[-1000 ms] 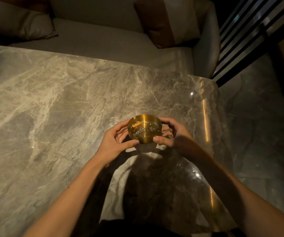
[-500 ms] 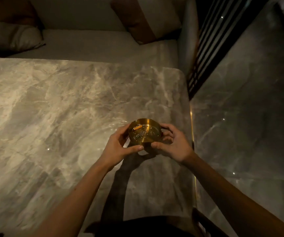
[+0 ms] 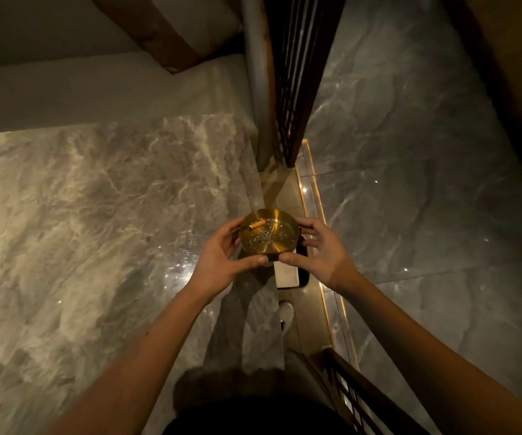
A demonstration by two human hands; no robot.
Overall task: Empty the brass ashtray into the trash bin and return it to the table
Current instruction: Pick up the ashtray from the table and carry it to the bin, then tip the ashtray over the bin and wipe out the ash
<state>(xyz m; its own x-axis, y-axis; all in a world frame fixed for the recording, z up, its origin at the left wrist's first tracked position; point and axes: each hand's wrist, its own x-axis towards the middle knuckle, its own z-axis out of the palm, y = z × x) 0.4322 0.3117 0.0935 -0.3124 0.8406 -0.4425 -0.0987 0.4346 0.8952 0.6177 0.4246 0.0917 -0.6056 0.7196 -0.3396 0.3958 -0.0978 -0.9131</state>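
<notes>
The round brass ashtray [image 3: 269, 232] is held level between both hands, above the right edge of the marble table [image 3: 96, 230]. An orange cigarette butt [image 3: 257, 224] and grey ash lie inside it. My left hand [image 3: 222, 257] grips its left side, thumb at the near rim. My right hand [image 3: 317, 252] grips its right side. Directly below the ashtray, on the floor beside the table, stands a dark bin with a pale liner [image 3: 289, 271], partly hidden by the ashtray and my hands.
A grey sofa [image 3: 112, 86] with a brown-and-white cushion [image 3: 171, 29] lies beyond the table. A dark slatted screen [image 3: 297, 73] rises at the table's far right corner. Glossy marble floor [image 3: 426, 183] spreads right, with a lit gold strip [image 3: 313, 199]. A white shoe [image 3: 286, 310] shows below the bin.
Both hands have carried the ashtray right, from over the tabletop to past its right edge. The view has swung right, revealing the bin and more floor.
</notes>
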